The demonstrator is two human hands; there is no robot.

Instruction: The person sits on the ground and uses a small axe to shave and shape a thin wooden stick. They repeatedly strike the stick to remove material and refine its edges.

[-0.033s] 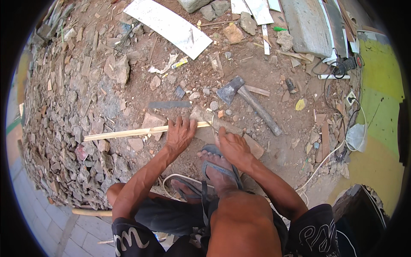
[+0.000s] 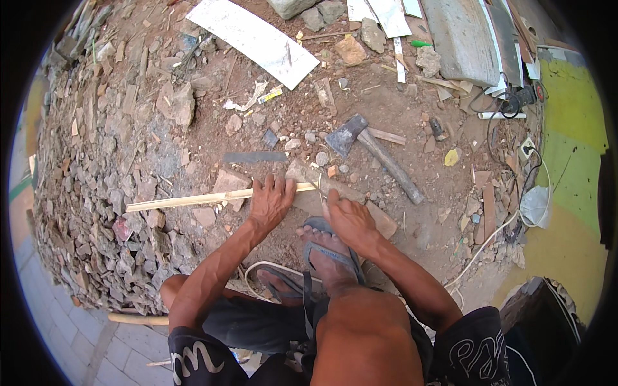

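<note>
My left hand is closed over a long, pale split bamboo strip, pressing it down near its right end. The strip's other end reaches left over the rubble. In my right hand is a thin-bladed knife. Its narrow blade stands across the strip's right end, and its handle is hidden in my fist. Under the strip lie a flat brick and another brick piece. My sandalled foot rests just below my right hand.
A wooden-handled axe lies right of the hands. Beyond them is a flat grey strip. A bent white panel lies farther off. Rubble spreads at left. At right a white cable runs along the ground by a yellow-green wall.
</note>
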